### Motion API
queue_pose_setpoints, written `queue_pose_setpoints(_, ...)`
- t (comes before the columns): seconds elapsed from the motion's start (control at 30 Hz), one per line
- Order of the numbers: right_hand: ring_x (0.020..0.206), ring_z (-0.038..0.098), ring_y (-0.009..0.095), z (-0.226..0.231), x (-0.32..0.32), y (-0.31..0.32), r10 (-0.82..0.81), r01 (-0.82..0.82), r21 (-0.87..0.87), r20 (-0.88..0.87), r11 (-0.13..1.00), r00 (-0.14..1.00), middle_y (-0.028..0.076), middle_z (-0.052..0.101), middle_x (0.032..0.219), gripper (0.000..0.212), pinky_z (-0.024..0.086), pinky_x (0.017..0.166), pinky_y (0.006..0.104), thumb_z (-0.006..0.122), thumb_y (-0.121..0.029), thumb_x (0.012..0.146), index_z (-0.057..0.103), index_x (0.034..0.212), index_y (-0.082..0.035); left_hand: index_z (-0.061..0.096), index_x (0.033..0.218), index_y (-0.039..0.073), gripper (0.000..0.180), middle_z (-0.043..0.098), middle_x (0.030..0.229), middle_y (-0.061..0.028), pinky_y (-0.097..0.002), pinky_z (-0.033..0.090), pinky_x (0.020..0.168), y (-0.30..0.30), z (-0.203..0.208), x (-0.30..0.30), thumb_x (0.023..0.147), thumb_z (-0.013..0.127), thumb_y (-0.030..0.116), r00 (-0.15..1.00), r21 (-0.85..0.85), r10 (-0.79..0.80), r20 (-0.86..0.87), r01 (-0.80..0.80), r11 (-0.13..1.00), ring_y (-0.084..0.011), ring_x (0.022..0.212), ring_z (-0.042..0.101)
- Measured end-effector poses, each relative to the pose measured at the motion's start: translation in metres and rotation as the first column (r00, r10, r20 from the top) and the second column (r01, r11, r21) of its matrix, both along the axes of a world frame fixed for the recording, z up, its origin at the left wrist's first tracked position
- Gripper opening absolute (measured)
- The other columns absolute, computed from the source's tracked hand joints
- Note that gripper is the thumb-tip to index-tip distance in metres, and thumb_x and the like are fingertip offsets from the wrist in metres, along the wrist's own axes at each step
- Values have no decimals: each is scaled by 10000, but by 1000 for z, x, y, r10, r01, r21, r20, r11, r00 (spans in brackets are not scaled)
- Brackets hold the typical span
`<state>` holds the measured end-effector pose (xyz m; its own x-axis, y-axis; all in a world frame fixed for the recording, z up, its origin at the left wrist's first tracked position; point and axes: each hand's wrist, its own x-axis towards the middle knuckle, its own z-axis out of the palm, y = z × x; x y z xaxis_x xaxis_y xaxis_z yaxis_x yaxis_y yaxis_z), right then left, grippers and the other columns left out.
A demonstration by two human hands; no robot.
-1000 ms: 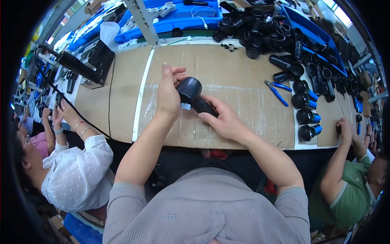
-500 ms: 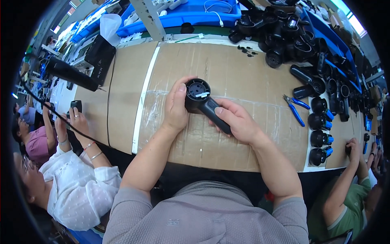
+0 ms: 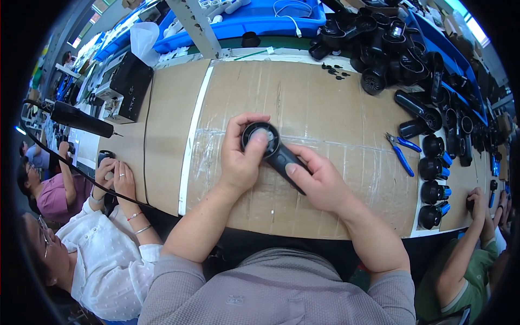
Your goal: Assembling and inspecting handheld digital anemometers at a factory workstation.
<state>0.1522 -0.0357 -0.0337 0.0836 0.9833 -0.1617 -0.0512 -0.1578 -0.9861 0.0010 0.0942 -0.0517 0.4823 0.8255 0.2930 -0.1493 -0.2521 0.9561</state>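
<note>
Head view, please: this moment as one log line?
black device: held; left hand: thumb over round head; right hand: grips handle; blue pliers: on cardboard

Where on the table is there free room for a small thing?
Bare cardboard shows between the right hand and blue pliers, and between the white strip and thin black cable. Crowded: the upper right, with piled black housings.
</note>
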Motion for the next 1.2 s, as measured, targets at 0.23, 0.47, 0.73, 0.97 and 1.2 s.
queue_pose_setpoints(0.23,1014,602,149,3,0,0,14,-12,-26,67,1000,998,105,675,1219,430,479,907,251,548,-55,1011,561,1433,27,587,1247,35,250,674,1220,-139,-305,514,945,1,2,-1,1045,475,130,997,-152,-55,51,63,986,-188,1034,621)
queue_pose_setpoints(0.47,793,591,132,-5,-2,1,-65,64,52,20,997,998,76,709,1014,361,478,721,247,581,-84,989,629,1336,5,602,1239,30,256,683,1190,-137,-299,518,934,0,2,-1,1054,466,142,999,-131,-45,27,49,990,-184,1021,628)
queue_pose_setpoints(0.73,965,614,137,-6,7,1,3,-4,-15,-75,1000,997,97,689,1161,417,494,859,240,552,-61,1010,575,1418,25,601,1272,9,343,687,1161,-142,-302,526,935,0,7,-1,1090,392,210,997,-105,-66,40,70,992,-188,1009,644)
queue_pose_setpoints(0.97,849,634,122,1,10,3,-24,9,-60,-247,998,969,101,709,1046,401,512,749,214,548,-80,1015,581,1401,23,574,1378,9,514,679,1237,-182,-341,539,974,0,8,-1,1112,283,338,996,-64,-72,-53,69,996,-239,1103,656)
queue_pose_setpoints(1.2,796,644,130,3,12,4,-87,55,-96,-376,994,923,128,709,995,394,526,706,212,541,-114,1023,578,1390,24,527,1469,-12,506,671,1258,-169,-329,508,1021,-2,3,0,1135,314,303,997,-61,-76,-24,75,995,-235,1131,659)
